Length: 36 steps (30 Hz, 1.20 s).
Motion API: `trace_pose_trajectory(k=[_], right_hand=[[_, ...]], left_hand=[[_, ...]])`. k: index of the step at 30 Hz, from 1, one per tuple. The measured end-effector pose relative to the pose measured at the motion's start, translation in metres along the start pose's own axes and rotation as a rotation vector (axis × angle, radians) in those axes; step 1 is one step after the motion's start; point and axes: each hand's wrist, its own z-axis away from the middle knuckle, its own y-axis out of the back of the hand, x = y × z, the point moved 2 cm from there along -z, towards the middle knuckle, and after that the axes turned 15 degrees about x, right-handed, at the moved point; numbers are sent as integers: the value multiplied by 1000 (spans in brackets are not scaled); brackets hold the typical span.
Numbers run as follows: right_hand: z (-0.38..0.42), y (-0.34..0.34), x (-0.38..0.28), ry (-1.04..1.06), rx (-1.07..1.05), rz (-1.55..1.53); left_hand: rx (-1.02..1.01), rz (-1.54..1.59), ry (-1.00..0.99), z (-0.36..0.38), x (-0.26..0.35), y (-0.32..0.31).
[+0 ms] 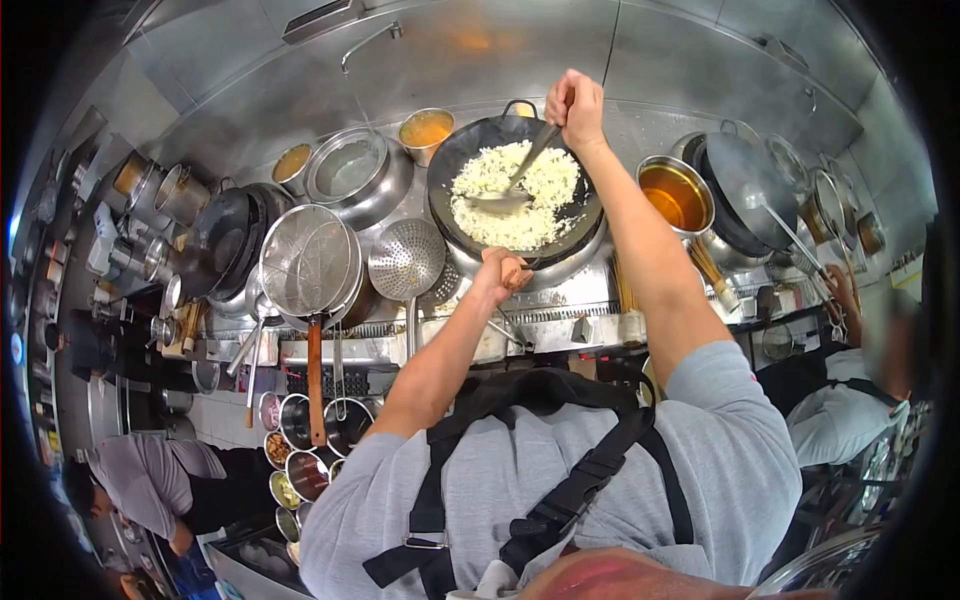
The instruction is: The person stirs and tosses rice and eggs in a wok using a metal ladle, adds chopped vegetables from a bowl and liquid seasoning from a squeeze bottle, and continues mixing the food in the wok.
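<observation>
A black wok (443,172) sits on the burner in front of me, holding a loose heap of pale yellow-white rice (555,185). My right hand (577,110) is closed around the upper end of a ladle (502,202), above the wok's far right side. The ladle slants down to the left, its bowl resting in the rice. At the wok's near edge my left hand (503,273) has its fingers wrapped around the near handle, which the hand mostly hides. A second loop handle (520,105) shows at the far rim.
Left of the wok are a perforated skimmer (407,258), a wire strainer (310,262) and a metal pot (362,185). A pot of amber liquid (676,197) stands right, beside another wok (745,190). Co-workers (150,480) stand at left and right (845,410).
</observation>
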Motion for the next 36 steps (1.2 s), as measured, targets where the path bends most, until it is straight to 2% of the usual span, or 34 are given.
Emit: trace_pose_trajectory(k=[3,5,6,7,9,10,11,13,14,15,16,19,20,21,22,23,25,26,28,29,31,32,33,34,35,36], right_hand=[[-12,-21,-63,-77,-17,127],[-14,-53,-122,-56,-50,188],[-7,-70,-144,-34,-70,207],[2,-79,-149,-33,-88,232],[15,-85,-121,-31,26,265],[21,-75,-88,-21,51,320],[23,-59,-58,67,19,259],[11,-21,-33,225,62,242],[4,-14,-46,204,43,191],[-4,-15,-69,180,21,136],[-9,-22,-93,155,-6,79],[0,-66,-150,113,2,70],[9,-72,-146,115,11,137],[22,-75,-138,108,22,205],[32,-76,-125,100,38,274],[29,-60,-74,336,73,350],[18,-21,-18,363,84,426],[13,-18,-30,273,54,357],[5,-21,-72,87,6,197],[-3,-29,-94,134,-14,213],[-4,-54,-134,130,-123,191],[2,-62,-138,137,-99,224],[13,-70,-138,136,-76,258],[23,-78,-134,131,-51,294],[32,-75,-107,126,38,364],[26,-54,-59,214,27,380]], left_hand=[[-361,194,270,20,-28,37],[84,31,-41,128,-38,11],[150,-11,-99,147,-34,-1],[-40,-73,1,113,-30,11],[-566,39,364,44,-17,14],[-157,-5,207,50,-7,-5],[-20,-48,8,59,-9,-12],[-123,9,-121,63,-39,18],[-141,58,-73,65,-62,49],[-65,-1,-108,97,-74,61],[-34,-52,-46,105,-87,81],[-129,-234,77,93,-75,101],[-107,-96,-106,85,-66,80],[-126,26,-128,92,-46,45],[-353,-1,-70,62,-27,33],[-362,-75,61,40,-12,27],[-143,-15,-161,67,-15,15],[-119,3,-118,73,-29,27],[-113,-63,-73,84,-69,94],[-141,-141,-69,78,-78,114],[-106,-110,-20,86,-70,106],[-86,-90,3,97,-64,99],[-131,-81,-85,110,-44,67],[-280,-6,-36,81,-31,56],[-543,23,55,60,-11,37],[-17,-29,-52,92,1,1]])
